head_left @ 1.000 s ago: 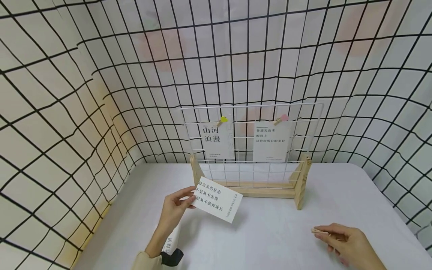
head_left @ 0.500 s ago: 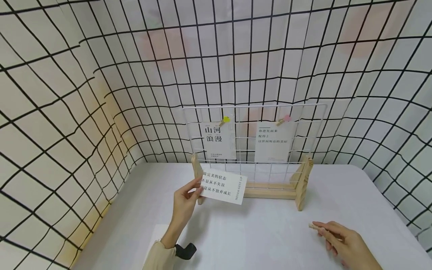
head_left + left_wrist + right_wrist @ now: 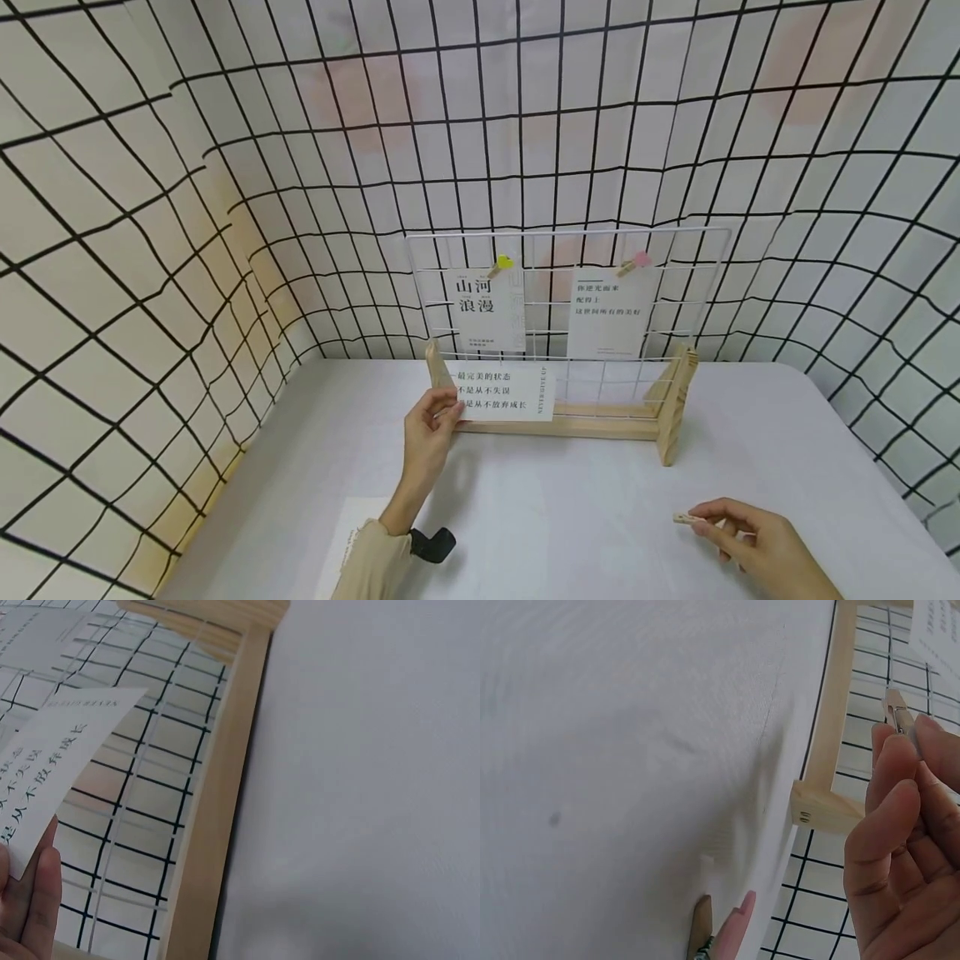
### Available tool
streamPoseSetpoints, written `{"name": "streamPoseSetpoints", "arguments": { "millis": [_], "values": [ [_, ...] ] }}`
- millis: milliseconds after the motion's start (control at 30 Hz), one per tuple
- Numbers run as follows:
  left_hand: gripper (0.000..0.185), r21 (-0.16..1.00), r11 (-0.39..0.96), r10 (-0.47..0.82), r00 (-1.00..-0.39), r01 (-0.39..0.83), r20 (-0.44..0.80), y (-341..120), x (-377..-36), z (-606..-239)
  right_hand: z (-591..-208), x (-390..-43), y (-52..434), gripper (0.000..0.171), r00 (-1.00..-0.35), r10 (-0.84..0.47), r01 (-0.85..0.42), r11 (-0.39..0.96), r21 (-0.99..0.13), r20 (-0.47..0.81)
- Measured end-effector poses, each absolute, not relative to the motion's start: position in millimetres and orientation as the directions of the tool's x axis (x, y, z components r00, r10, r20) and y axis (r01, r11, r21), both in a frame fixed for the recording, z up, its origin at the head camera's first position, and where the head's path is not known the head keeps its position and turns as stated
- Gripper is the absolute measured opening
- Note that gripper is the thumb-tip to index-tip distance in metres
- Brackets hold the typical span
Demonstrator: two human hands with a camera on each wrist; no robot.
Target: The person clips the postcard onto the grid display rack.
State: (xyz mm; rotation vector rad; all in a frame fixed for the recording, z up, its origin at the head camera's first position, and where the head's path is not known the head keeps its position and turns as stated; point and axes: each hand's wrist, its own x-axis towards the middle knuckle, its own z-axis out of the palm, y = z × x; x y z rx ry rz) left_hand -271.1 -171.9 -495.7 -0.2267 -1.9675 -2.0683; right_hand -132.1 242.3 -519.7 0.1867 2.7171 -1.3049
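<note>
Left hand: the left hand (image 3: 429, 425) pinches the near-left corner of a white card (image 3: 504, 393) between thumb and fingers, holding it upright, printed side toward the person.
Card position: ahead of and to the right of the left hand, against the lower rows of the white wire grid (image 3: 675, 250), just above the wooden stand (image 3: 600, 427).
Left wrist view: only fingertips (image 3: 26, 900) show at the lower left edge, with the card's corner (image 3: 60, 761) lying over the grid wires; the wooden rail (image 3: 217, 802) runs just to the right of it. Whether card and wires touch cannot be told.
Right hand: the right hand (image 3: 757, 546) is curled round a small wooden clothespin (image 3: 686, 518), whose tip juts out to the left of the fingers, low over the white table (image 3: 570, 517).
Right wrist view: close up, the clothespin (image 3: 897, 712) sits pinched between fingertips, its metal spring visible, which the head view is too small to show. A second peg with a pink piece (image 3: 716, 930) lies at the bottom edge below the hand, unseen from the head.
Beyond the hands: two more cards hang on the grid, one under a yellow clip (image 3: 501, 264), one under a pink clip (image 3: 636, 262).
By the left forearm: a paper sheet (image 3: 341, 550) lies on the table.
</note>
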Motion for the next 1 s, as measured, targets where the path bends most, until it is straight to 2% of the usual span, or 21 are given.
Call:
{"name": "streamPoseSetpoints", "arguments": {
  "millis": [300, 567, 800, 1000],
  "values": [
    [0.021, 0.943, -0.054, -0.115, -0.940, 0.328, 0.321, -162, -278, -497, -520, -131, 239, 0.022, -0.990, 0.089, 0.140, 0.651, -0.746, -0.108],
    [0.015, 0.946, 0.031, -0.159, -0.932, 0.324, 0.325, -154, -284, -499, -523, -129, 239, 0.021, -0.990, 0.101, 0.144, 0.696, -0.703, -0.103],
    [0.009, 0.921, 0.200, -0.183, -0.910, 0.335, 0.371, -148, -285, -501, -523, -128, 237, 0.021, -0.990, 0.098, 0.140, 0.687, -0.713, -0.100],
    [0.010, 0.779, 0.542, -0.229, -0.836, 0.315, 0.498, -144, -283, -500, -524, -127, 235, 0.021, -0.991, 0.103, 0.136, 0.678, -0.722, -0.090]
  ]
}}
